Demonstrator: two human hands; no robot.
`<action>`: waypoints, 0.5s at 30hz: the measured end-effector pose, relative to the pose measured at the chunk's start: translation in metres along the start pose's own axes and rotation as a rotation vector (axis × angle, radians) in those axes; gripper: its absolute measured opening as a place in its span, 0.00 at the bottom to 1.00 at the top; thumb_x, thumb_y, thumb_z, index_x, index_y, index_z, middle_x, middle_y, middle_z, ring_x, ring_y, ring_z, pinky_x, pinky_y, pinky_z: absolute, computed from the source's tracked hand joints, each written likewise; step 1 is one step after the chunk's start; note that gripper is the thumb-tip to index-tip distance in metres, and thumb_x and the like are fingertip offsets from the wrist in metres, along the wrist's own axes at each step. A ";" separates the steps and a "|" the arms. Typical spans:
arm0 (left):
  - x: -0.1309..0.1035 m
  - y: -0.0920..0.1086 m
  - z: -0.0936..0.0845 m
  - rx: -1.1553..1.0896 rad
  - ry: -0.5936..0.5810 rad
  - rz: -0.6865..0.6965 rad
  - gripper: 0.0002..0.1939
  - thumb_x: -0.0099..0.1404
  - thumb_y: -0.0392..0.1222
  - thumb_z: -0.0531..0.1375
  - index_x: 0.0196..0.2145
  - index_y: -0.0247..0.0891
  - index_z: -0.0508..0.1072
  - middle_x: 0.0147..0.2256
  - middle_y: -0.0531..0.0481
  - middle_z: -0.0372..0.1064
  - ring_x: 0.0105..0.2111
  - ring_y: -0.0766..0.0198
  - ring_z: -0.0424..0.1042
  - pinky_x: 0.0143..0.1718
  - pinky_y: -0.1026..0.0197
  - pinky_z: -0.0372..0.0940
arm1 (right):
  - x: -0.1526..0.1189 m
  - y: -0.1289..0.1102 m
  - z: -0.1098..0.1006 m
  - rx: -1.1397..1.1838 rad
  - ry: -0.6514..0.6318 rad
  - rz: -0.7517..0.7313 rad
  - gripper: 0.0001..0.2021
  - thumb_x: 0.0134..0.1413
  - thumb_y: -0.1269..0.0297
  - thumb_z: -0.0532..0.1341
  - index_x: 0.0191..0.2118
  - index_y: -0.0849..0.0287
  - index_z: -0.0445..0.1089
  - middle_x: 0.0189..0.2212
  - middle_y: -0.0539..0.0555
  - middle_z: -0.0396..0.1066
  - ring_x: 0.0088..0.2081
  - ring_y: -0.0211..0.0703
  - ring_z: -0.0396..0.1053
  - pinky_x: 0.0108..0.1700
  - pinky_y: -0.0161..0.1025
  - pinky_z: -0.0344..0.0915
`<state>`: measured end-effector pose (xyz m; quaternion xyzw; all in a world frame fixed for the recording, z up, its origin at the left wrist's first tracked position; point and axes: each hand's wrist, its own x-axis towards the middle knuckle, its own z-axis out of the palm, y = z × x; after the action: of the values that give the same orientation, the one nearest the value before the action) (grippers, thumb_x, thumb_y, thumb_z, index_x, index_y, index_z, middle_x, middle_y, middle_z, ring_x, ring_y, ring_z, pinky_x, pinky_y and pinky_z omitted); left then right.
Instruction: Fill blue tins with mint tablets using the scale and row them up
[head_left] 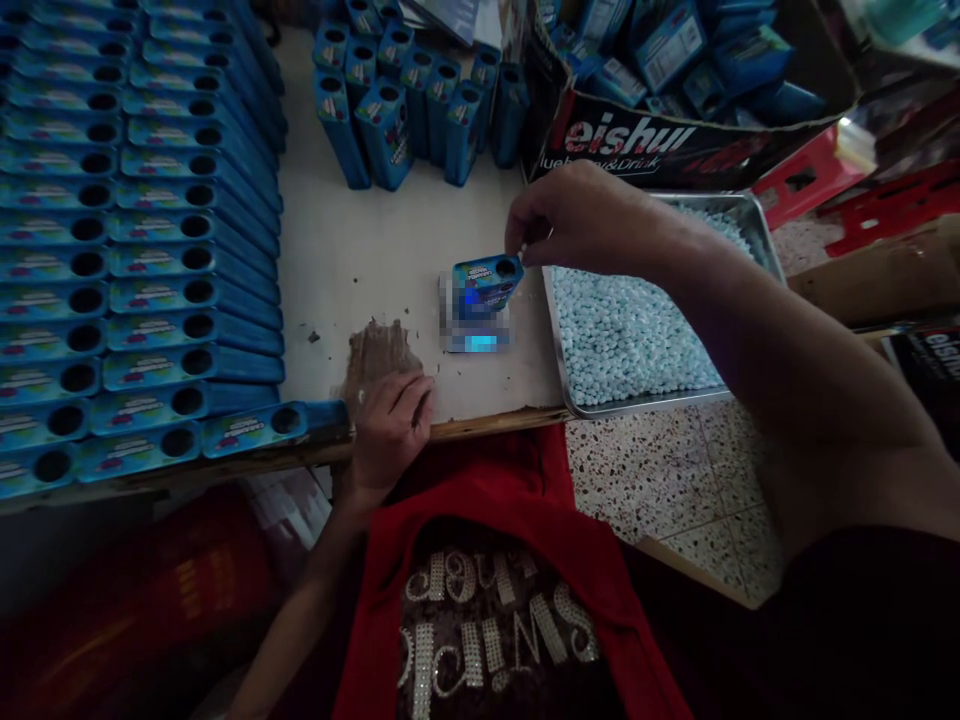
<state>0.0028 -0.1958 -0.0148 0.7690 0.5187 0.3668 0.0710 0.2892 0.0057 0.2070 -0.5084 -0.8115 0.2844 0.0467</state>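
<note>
Rest left hand (391,420), loosely curled, at table (397,225) edge, lower centre; cannot tell whether empty. Steady right hand (536,225), apparently pinching pellet (523,250), beside hole (509,268) of box (480,277) on scale (481,343), centre; avoid tipping. Hold forearm (686,255) above tray (645,405), clear of boxes (386,135), upper centre, and carton (675,140), upper right.

Stacked boxes (154,228) left on desk (322,280); one box (486,283) on scale (480,343), centre; standing boxes (427,120) behind; pellets (630,340) in tray (652,404), right; carton (637,142) behind tray

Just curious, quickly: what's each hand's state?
Left hand: loosely curled at the table edge; can't tell if shut.
Right hand: pinched shut, apparently on a white pellet.
</note>
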 end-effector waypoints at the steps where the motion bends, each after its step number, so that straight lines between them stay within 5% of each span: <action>1: 0.000 0.000 0.000 -0.005 0.006 0.005 0.08 0.82 0.37 0.64 0.53 0.43 0.83 0.51 0.42 0.85 0.53 0.49 0.86 0.61 0.46 0.78 | 0.001 0.000 0.001 0.003 0.004 0.000 0.06 0.54 0.68 0.79 0.36 0.51 0.86 0.36 0.55 0.82 0.51 0.58 0.81 0.49 0.48 0.75; 8: 0.002 0.001 -0.001 0.001 0.025 0.037 0.08 0.81 0.36 0.65 0.52 0.42 0.84 0.51 0.41 0.86 0.52 0.50 0.85 0.60 0.50 0.77 | 0.011 -0.016 0.013 0.042 -0.005 -0.006 0.10 0.50 0.71 0.80 0.32 0.49 0.83 0.36 0.55 0.83 0.54 0.61 0.80 0.52 0.49 0.76; 11: 0.003 0.001 -0.001 0.025 0.025 0.052 0.08 0.82 0.37 0.64 0.51 0.42 0.84 0.51 0.42 0.86 0.52 0.51 0.85 0.60 0.51 0.77 | 0.008 -0.028 0.007 -0.150 0.062 0.006 0.10 0.57 0.77 0.73 0.32 0.52 0.82 0.40 0.58 0.84 0.55 0.64 0.81 0.60 0.55 0.74; 15: 0.003 0.001 -0.003 -0.002 0.055 0.078 0.08 0.81 0.35 0.65 0.51 0.42 0.84 0.50 0.42 0.86 0.51 0.51 0.85 0.60 0.52 0.77 | -0.012 0.002 0.002 -0.455 0.128 0.164 0.12 0.65 0.77 0.65 0.37 0.55 0.85 0.42 0.64 0.85 0.54 0.69 0.81 0.62 0.61 0.72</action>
<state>0.0024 -0.1939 -0.0110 0.7783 0.4896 0.3908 0.0429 0.2956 -0.0050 0.2071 -0.5870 -0.8060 0.0645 -0.0411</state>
